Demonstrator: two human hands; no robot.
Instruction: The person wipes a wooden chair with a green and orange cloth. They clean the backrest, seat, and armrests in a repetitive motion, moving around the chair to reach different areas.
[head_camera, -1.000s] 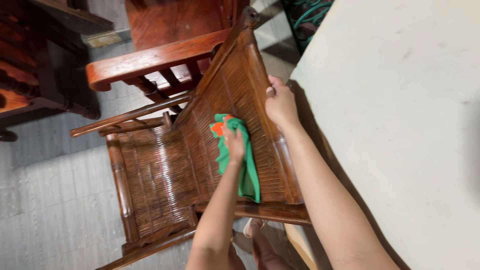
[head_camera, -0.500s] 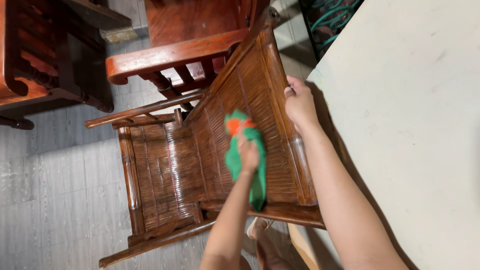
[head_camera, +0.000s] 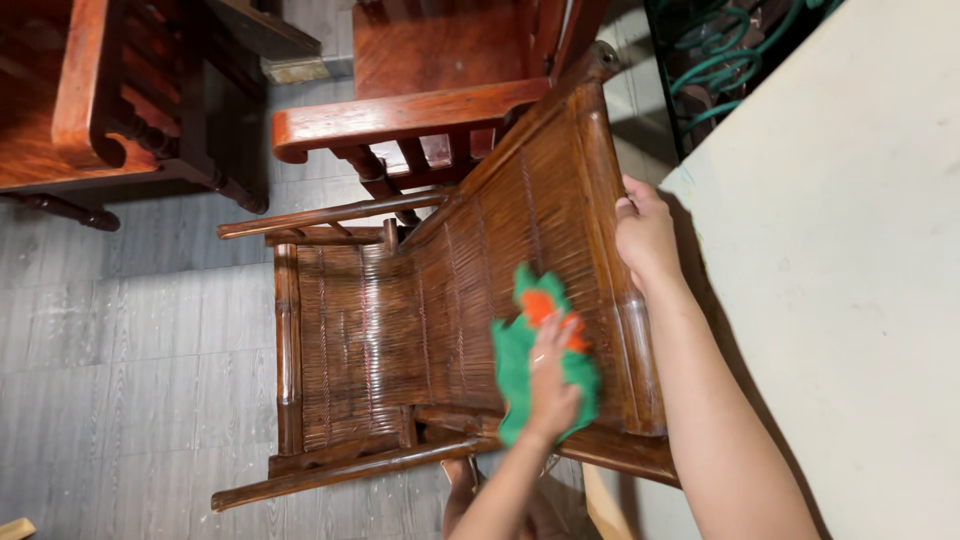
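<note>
A dark brown slatted bamboo chair (head_camera: 400, 320) stands on the grey floor below me. My left hand (head_camera: 553, 375) presses a green cloth with an orange patch (head_camera: 530, 345) flat against the lower part of the chair's slatted backrest. My right hand (head_camera: 645, 230) grips the top rail of the backrest, next to the pale wall. The cloth hangs down toward the chair's near armrest (head_camera: 620, 455).
A reddish polished wooden chair (head_camera: 400, 110) stands right behind the bamboo one, and another dark wooden piece (head_camera: 90, 110) sits at the upper left. A pale wall (head_camera: 850, 300) fills the right side. A green metal grille (head_camera: 730, 60) is at the top right.
My left hand has slid the cloth down the backrest toward the near armrest. The view has shifted, so the chair sits further right in the frame. My right hand keeps its grip.
</note>
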